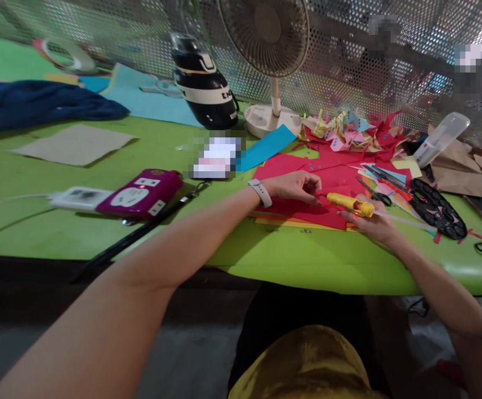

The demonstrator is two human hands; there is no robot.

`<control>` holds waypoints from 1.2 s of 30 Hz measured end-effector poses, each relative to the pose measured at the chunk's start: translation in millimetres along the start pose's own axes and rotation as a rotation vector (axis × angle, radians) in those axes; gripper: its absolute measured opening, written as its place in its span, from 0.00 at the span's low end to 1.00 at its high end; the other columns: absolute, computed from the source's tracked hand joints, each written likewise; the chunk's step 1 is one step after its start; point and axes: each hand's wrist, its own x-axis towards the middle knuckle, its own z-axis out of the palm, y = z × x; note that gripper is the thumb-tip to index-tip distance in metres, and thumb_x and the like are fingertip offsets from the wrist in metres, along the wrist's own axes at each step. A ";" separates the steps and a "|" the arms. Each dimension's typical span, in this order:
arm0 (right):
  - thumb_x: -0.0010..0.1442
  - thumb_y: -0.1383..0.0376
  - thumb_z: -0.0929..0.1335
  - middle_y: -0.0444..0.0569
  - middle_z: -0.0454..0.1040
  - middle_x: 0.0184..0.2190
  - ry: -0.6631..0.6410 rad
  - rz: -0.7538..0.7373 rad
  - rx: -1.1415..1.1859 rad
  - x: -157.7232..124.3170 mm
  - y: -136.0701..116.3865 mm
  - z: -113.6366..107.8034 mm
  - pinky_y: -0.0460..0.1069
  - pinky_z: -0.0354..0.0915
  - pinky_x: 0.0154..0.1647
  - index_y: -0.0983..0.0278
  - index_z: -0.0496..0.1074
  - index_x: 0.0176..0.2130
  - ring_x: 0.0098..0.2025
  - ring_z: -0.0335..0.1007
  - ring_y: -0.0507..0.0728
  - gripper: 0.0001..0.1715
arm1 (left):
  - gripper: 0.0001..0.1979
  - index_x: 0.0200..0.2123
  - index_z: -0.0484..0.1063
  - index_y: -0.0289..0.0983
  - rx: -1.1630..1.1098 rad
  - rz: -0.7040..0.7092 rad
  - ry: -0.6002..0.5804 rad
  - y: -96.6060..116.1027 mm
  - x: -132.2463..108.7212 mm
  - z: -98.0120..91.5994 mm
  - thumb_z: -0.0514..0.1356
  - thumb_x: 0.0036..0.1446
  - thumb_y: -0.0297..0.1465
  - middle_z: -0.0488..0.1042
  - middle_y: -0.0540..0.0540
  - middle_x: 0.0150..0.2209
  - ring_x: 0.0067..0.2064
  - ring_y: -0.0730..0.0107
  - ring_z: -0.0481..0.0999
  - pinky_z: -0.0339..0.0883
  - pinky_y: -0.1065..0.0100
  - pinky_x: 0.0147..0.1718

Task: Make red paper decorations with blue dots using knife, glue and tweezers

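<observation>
A yellow hot glue gun point(349, 204) is gripped in my right hand point(376, 221), its nozzle pointing left and a pale glue stick point(403, 220) trailing from its back end. My left hand point(295, 185), with a white band on the wrist, is curled just in front of the nozzle. Its thumb and fingers bend toward each other over the red paper point(328, 213); whatever they pinch is too small or hidden to name. Yellow-orange sheets point(282, 222) peek out below the red paper. Scissors point(374, 191) lie behind my right hand.
A fan point(275, 105), a dark bottle point(208, 94) and paper scraps point(349, 130) stand along the mesh wall. Left are a phone point(216, 157), a purple power socket point(139, 194) with cords, and blue cloth point(41, 102). A black palette point(438, 208) lies right.
</observation>
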 end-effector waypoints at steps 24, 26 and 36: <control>0.48 0.54 0.77 0.60 0.76 0.49 0.161 0.594 -0.648 -65.8 97.9 -163.3 0.54 0.65 0.45 0.66 0.64 0.63 0.46 0.74 0.64 0.48 | 0.21 0.44 0.75 0.37 0.219 -0.235 -0.066 25.8 -11.0 -17.9 0.71 0.47 0.38 0.72 0.53 0.23 0.26 0.72 0.70 0.59 0.72 0.27; 0.48 0.57 0.77 0.59 0.76 0.49 0.163 0.584 -0.628 -68.0 107.4 -165.3 0.53 0.65 0.46 0.66 0.63 0.64 0.46 0.73 0.63 0.49 | 0.20 0.44 0.75 0.37 0.238 -0.237 -0.101 22.4 -11.7 -22.9 0.70 0.48 0.37 0.72 0.53 0.23 0.25 0.73 0.70 0.58 0.72 0.27; 0.52 0.56 0.73 0.63 0.76 0.53 -0.071 0.493 -0.651 -68.9 119.7 -182.9 0.55 0.67 0.51 0.69 0.71 0.58 0.50 0.74 0.65 0.37 | 0.18 0.45 0.77 0.36 0.246 -0.179 -0.132 18.6 -10.6 -24.9 0.66 0.51 0.35 0.76 0.48 0.29 0.31 0.71 0.74 0.62 0.72 0.30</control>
